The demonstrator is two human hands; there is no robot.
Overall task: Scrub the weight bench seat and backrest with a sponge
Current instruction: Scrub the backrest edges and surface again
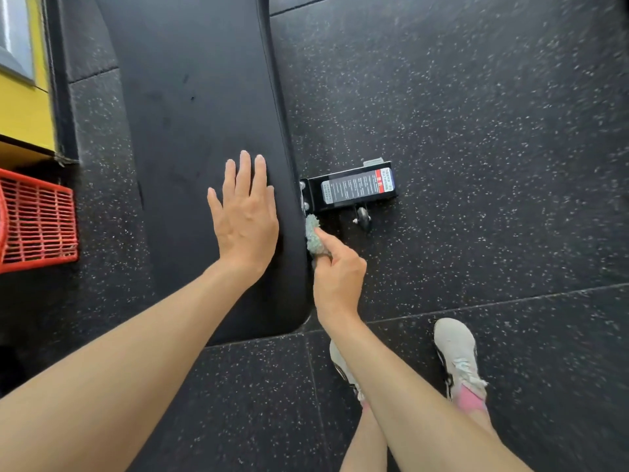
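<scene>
My left hand (245,219) lies flat on the bench pad (204,131); my right hand (337,277) pinches the sponge (312,235) against its edge (loosely held, it could slip).

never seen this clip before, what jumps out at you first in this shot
The two bare arms reaching in from below stand out first: the left hand lies flat and open on the black bench pad, while the right hand presses a grey-green sponge against the pad's right edge. Next comes the red plastic basket at the far left, bright against the dark speckled floor.
</scene>
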